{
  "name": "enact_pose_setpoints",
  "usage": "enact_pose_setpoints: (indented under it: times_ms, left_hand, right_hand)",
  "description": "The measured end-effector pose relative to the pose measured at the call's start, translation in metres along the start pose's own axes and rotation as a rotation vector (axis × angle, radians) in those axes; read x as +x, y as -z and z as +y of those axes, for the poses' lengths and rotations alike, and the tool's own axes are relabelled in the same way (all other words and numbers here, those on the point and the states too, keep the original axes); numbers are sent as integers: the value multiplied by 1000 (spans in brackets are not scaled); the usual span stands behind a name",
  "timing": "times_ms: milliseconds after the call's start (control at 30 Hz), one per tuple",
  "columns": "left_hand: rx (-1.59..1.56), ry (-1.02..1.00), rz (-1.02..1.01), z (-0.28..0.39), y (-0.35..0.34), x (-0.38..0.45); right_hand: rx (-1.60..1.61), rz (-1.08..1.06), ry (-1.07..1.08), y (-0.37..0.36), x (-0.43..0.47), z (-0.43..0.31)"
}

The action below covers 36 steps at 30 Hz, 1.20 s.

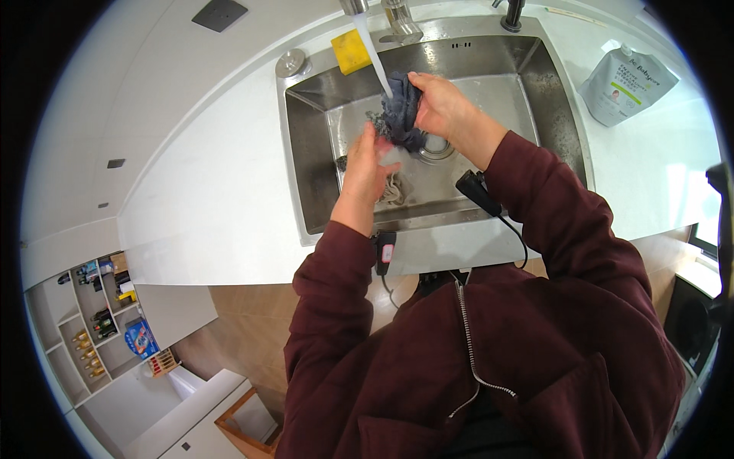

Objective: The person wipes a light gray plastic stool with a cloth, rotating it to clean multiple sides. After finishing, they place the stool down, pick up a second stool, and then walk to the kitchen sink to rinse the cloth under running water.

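Note:
Water runs from a metal faucet (354, 6) onto a wet dark blue-grey cloth (401, 109) above a stainless steel sink (493, 103). My right hand (441, 106) grips the cloth's right side. My left hand (370, 163) is at its lower left, fingers apart and partly blurred; whether it pinches the cloth does not show clearly. A grey speckled piece of fabric (378, 123) lies between the left fingertips and the cloth. Beneath, on the sink floor near my left hand, is a crumpled beige cloth (393, 191). The round drain (437, 148) shows partly behind the blue-grey cloth.
A yellow sponge (351, 51) sits on the sink's back rim, beside the faucet. Left of it is a round metal cap (291, 62). A black soap dispenser (511, 16) stands at the back right. A grey detergent pouch (628, 86) lies on the white counter (212, 212).

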<state>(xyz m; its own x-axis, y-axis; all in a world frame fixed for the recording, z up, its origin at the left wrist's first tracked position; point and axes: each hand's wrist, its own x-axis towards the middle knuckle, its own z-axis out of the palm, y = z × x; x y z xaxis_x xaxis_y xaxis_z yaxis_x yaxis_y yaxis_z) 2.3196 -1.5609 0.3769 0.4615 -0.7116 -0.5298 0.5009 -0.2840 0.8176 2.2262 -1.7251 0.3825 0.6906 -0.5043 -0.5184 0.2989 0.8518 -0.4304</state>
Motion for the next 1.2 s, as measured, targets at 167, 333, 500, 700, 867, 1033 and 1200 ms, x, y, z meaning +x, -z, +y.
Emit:
enact_pose_setpoints:
  times_ms: [167, 333, 500, 700, 867, 1033, 1200]
  left_hand:
    - [-416, 195, -95, -17, -21, 23]
    - [-664, 14, -227, -22, -33, 40]
    - [-676, -63, -55, -21, -26, 52]
    - [-683, -77, -110, -30, -25, 37]
    - [-729, -79, -190, -24, -28, 30]
    - [-566, -54, -78, -23, -27, 21]
    - [-651, 16, -314, -31, -39, 18]
  right_hand:
    - [-13, -136, -9, 16, -9, 1]
    - [-72, -162, 110, 36, -6, -6]
    - [-234, -32, 267, 34, -38, 38]
    - [-1031, -170, 594, 16, -24, 64]
    - [-849, -63, 437, 18, -37, 64]
    - [-1387, -113, 642, 9, -49, 76]
    - [-986, 58, 629, 8, -31, 59]
